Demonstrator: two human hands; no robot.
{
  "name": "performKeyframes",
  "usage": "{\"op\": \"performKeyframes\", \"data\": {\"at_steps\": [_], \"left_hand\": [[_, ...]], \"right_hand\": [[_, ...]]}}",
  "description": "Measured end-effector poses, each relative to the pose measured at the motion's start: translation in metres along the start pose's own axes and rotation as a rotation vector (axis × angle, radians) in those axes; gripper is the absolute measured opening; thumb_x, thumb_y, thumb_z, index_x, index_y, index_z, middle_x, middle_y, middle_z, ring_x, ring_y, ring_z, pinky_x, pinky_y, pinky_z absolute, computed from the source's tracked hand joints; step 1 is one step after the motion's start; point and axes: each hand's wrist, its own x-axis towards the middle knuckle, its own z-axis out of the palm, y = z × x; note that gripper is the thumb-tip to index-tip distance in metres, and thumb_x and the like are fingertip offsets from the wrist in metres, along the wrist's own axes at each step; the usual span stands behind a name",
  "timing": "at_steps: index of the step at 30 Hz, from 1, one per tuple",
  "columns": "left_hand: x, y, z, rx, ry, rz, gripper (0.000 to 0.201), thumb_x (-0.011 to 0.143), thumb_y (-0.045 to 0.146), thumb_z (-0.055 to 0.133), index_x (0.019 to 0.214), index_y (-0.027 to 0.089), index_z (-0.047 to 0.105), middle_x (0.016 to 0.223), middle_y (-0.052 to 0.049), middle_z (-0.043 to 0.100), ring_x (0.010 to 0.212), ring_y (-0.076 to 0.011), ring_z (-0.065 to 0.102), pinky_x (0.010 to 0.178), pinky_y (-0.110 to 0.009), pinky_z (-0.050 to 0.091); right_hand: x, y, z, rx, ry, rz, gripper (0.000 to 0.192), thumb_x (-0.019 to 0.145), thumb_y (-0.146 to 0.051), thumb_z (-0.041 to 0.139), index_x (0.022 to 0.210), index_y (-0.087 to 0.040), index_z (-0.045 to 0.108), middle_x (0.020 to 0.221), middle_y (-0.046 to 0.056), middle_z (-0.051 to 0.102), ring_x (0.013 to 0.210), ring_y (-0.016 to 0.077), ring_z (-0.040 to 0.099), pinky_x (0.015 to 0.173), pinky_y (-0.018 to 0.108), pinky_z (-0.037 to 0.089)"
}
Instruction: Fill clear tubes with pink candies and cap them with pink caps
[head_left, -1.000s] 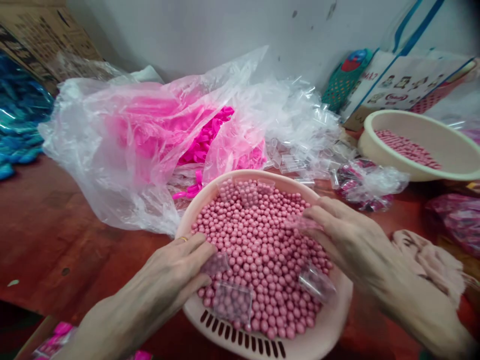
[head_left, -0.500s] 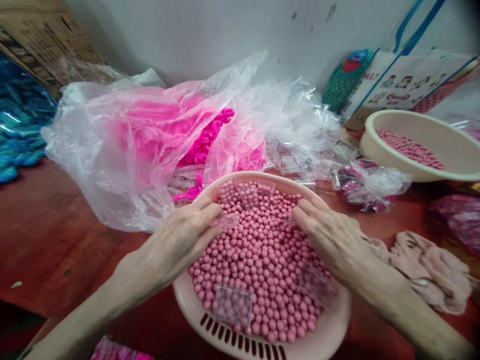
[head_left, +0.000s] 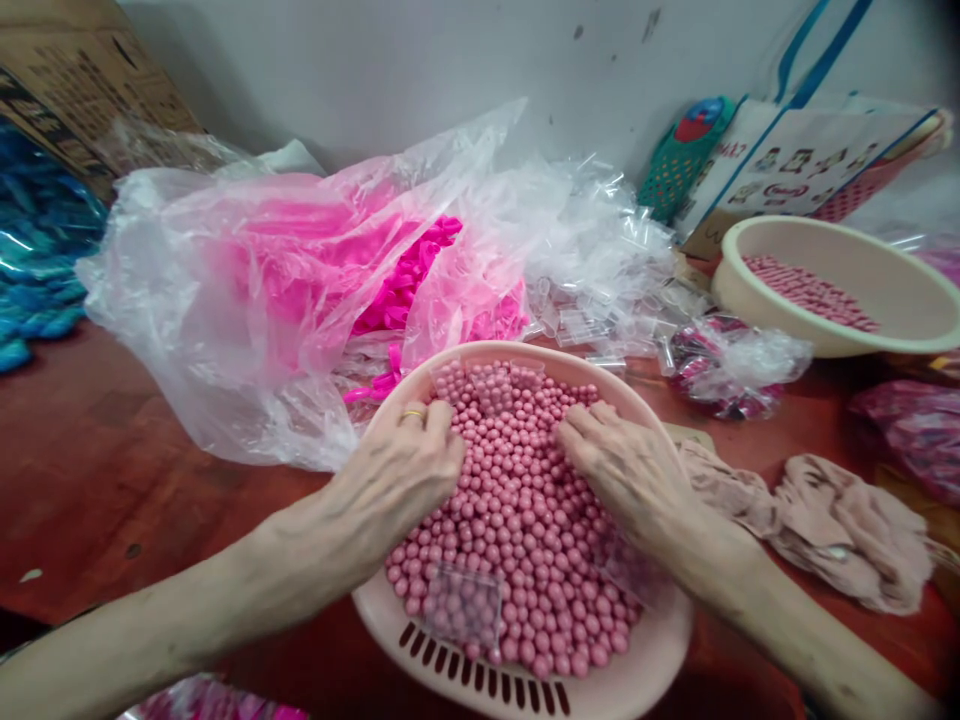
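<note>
A pink plastic basket (head_left: 651, 655) with slots along its near side holds a heap of round pink beads (head_left: 517, 530). Over the beads on the left, my left hand (head_left: 409, 455) has its fingers curled down into them, a ring showing on one finger. My right hand (head_left: 626, 450) is curled the same way at the right side of the heap. The fingertips of both are hidden, so what they grip cannot be seen. Small clear plastic pieces lie on the beads: one (head_left: 463, 605) near the front, another (head_left: 637, 572) beneath my right forearm, others at the back.
Behind the basket lies a clear bag (head_left: 292, 290) of bright pink pieces beside a pile of clear plastic tubes (head_left: 592, 270). A cream bowl (head_left: 907, 310) with pink beads stands at right, near a crumpled cloth (head_left: 855, 530). Blue wrapped items (head_left: 45, 260) sit at far left.
My left hand has turned knuckles-up and shifted right, deeper over the beads. My right hand has moved left, toward the middle of the heap. The view has shifted slightly.
</note>
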Motion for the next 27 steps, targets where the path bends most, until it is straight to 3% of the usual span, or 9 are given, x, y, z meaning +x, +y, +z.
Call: {"op": "performKeyframes", "data": {"at_steps": [3, 5, 9, 14, 16, 18, 21, 24, 27], "left_hand": [[0.012, -0.003, 0.009, -0.002, -0.13, 0.063, 0.031, 0.089, 0.006, 0.031, 0.101, 0.019, 0.057, 0.102, -0.007, 0.056, 0.094, -0.0193, 0.055, 0.086, -0.036, 0.045], [0.025, -0.009, 0.009, -0.011, -0.215, 0.102, 0.025, 0.092, 0.011, 0.032, 0.094, 0.018, 0.056, 0.097, -0.005, 0.055, 0.089, -0.0173, 0.054, 0.081, -0.032, 0.046], [0.043, -0.012, 0.001, 0.034, -0.167, 0.099, 0.022, 0.093, 0.022, 0.037, 0.087, 0.014, 0.056, 0.093, -0.007, 0.056, 0.087, -0.0187, 0.053, 0.082, -0.035, 0.046], [0.038, 0.0, -0.001, 0.303, -0.148, 0.037, 0.028, 0.086, 0.0, 0.03, 0.079, 0.013, 0.054, 0.078, -0.006, 0.058, 0.07, -0.0182, 0.055, 0.077, -0.039, 0.049], [0.03, 0.003, 0.004, 0.445, -0.127, 0.08, 0.034, 0.083, -0.004, 0.027, 0.094, 0.011, 0.056, 0.094, -0.012, 0.061, 0.085, -0.0234, 0.059, 0.084, -0.045, 0.048], [0.025, 0.004, 0.011, 0.534, -0.088, 0.156, 0.04, 0.085, -0.003, 0.026, 0.115, 0.007, 0.051, 0.117, -0.019, 0.055, 0.111, -0.0308, 0.053, 0.096, -0.051, 0.042], [0.03, 0.006, 0.02, 0.433, -0.078, 0.294, 0.041, 0.09, 0.002, 0.025, 0.126, 0.008, 0.045, 0.133, -0.02, 0.047, 0.127, -0.0317, 0.041, 0.104, -0.053, 0.035], [0.045, 0.006, 0.022, 0.188, -0.088, 0.343, 0.036, 0.093, 0.007, 0.025, 0.116, 0.011, 0.053, 0.123, -0.015, 0.056, 0.12, -0.0254, 0.048, 0.102, -0.047, 0.04], [0.056, 0.003, 0.021, 0.001, -0.098, 0.283, 0.034, 0.096, 0.013, 0.024, 0.103, 0.014, 0.057, 0.109, -0.01, 0.062, 0.104, -0.019, 0.055, 0.094, -0.035, 0.045]], "right_hand": [[-0.013, -0.001, 0.016, 0.03, 0.029, -0.015, 0.046, 0.086, -0.002, 0.032, 0.131, -0.004, 0.04, 0.135, 0.019, 0.044, 0.13, 0.0322, 0.032, 0.101, 0.051, 0.038], [-0.018, 0.0, 0.022, 0.06, 0.01, -0.02, 0.045, 0.088, -0.004, 0.03, 0.132, -0.005, 0.039, 0.135, 0.018, 0.044, 0.13, 0.0309, 0.031, 0.103, 0.05, 0.037], [-0.013, 0.005, 0.02, 0.091, 0.004, -0.016, 0.042, 0.09, -0.006, 0.028, 0.129, -0.006, 0.041, 0.132, 0.018, 0.045, 0.125, 0.0286, 0.036, 0.103, 0.049, 0.036], [0.012, 0.007, -0.006, 0.101, -0.185, 0.052, 0.026, 0.084, -0.007, 0.035, 0.095, -0.01, 0.058, 0.096, 0.015, 0.061, 0.084, 0.0252, 0.055, 0.073, 0.042, 0.051], [0.015, 0.006, -0.011, 0.039, -0.204, 0.063, 0.027, 0.082, -0.005, 0.035, 0.092, -0.008, 0.06, 0.092, 0.018, 0.061, 0.081, 0.0267, 0.056, 0.07, 0.043, 0.051], [0.01, 0.003, -0.008, -0.035, -0.115, 0.055, 0.034, 0.083, -0.003, 0.032, 0.106, -0.002, 0.057, 0.107, 0.024, 0.059, 0.098, 0.0328, 0.054, 0.079, 0.049, 0.049], [-0.005, -0.001, 0.008, -0.068, -0.007, 0.032, 0.045, 0.083, -0.002, 0.031, 0.126, 0.0, 0.046, 0.132, 0.025, 0.046, 0.126, 0.0387, 0.037, 0.095, 0.056, 0.04], [-0.013, -0.002, 0.019, -0.021, 0.019, -0.008, 0.048, 0.084, 0.0, 0.028, 0.13, -0.003, 0.043, 0.138, 0.022, 0.042, 0.132, 0.0359, 0.032, 0.102, 0.055, 0.035], [-0.013, 0.001, 0.022, 0.105, 0.006, -0.007, 0.05, 0.087, -0.002, 0.028, 0.135, -0.008, 0.037, 0.14, 0.018, 0.041, 0.134, 0.0288, 0.031, 0.106, 0.05, 0.033]]}}
